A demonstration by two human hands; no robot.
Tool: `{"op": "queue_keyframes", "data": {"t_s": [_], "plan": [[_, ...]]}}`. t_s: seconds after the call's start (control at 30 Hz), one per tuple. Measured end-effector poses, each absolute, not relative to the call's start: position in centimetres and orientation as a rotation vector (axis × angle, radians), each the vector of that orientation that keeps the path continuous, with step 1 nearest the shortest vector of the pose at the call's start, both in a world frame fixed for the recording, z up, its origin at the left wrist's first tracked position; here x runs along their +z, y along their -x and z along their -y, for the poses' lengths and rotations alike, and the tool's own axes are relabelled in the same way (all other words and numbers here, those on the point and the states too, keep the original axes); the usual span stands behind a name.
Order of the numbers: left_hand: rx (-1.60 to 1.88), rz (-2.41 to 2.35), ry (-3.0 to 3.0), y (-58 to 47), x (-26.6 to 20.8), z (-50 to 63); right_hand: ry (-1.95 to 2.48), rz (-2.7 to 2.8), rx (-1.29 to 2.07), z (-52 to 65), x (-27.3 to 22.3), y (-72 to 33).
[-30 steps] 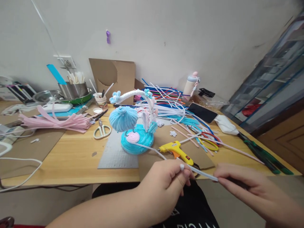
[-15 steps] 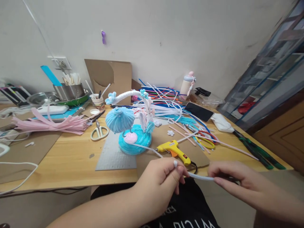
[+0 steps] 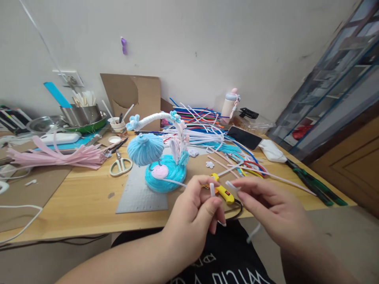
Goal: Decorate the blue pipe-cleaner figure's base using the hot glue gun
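Observation:
My left hand (image 3: 197,209) is closed, pinching a white pipe cleaner (image 3: 212,189) whose short end stands up above the thumb. My right hand (image 3: 269,205) pinches another white pipe cleaner end (image 3: 231,185) close by, the two tips slightly apart; a white tail (image 3: 254,233) hangs beneath that hand. Beyond the left hand sits a lamp-shaped craft with a fuzzy blue base (image 3: 148,182), a pink disc (image 3: 160,171), a blue shade (image 3: 145,150) and a white curved arm (image 3: 152,118). A white strand (image 3: 174,182) runs from the base toward my left hand. Behind my hands lies a yellow glue gun (image 3: 225,195), partly hidden.
White-handled scissors (image 3: 121,165) and a pink pipe cleaner bundle (image 3: 59,156) lie to the left. Colourful pipe cleaners (image 3: 195,132) are heaped at the back. Green-handled pliers (image 3: 319,185), a dark phone (image 3: 244,137) and a bottle (image 3: 230,105) occupy the right side.
My right hand has moved left and up, close to my left hand, bringing its pipe cleaner end near the other tip. The view has shifted slightly to the right.

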State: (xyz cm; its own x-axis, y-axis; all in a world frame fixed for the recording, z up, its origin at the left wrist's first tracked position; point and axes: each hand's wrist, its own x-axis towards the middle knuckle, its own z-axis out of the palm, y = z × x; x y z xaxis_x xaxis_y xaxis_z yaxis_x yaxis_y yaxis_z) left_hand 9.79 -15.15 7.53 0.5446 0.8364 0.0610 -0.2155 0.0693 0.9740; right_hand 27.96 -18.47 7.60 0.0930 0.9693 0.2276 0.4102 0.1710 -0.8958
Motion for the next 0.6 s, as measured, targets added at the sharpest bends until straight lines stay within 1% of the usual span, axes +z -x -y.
{"op": "queue_keyframes", "data": {"t_s": [0.13, 0.37, 0.6], "plan": [[0.843, -0.598, -1.078, -10.2, 8.4, 15.1, 1.332, 1.515, 0.786, 18.0, 8.5, -26.7], [0.827, -0.609, -1.086, -10.3, 8.8, 15.1, 1.174, 1.503, 0.973, 17.7, 9.3, -25.9], [0.899, -0.634, -1.136, -10.0, 8.8, 15.3, 1.243, 1.561, 0.883, 17.7, 9.5, -26.0]]}}
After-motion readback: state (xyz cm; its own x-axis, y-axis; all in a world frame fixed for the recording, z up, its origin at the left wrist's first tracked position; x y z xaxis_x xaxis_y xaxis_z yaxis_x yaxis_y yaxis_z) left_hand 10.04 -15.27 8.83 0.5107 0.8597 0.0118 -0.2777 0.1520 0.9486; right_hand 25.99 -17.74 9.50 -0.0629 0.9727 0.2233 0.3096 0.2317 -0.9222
